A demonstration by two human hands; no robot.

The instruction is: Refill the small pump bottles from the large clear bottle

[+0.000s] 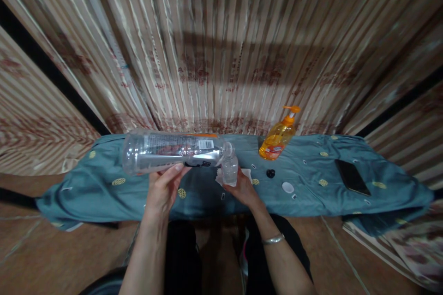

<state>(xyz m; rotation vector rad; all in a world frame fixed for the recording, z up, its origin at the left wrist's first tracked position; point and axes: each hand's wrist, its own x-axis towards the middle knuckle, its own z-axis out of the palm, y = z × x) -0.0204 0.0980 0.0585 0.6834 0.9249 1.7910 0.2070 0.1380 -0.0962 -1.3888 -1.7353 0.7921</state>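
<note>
My left hand is closed around the underside of a large clear plastic bottle with a printed label and barcode. The bottle lies nearly level in the air, its neck pointing right. At its mouth stands a small clear bottle, roughly upright. My right hand grips the small bottle low down from the right side. The two bottle mouths meet or nearly meet; I cannot tell whether they touch. A white tissue shows beside and behind the small bottle. How much liquid is in either bottle is unclear.
A pump bottle of orange liquid stands at the back right of the teal cloth. Nearer are a small black cap, a white round lid and a dark phone. A pleated curtain hangs behind.
</note>
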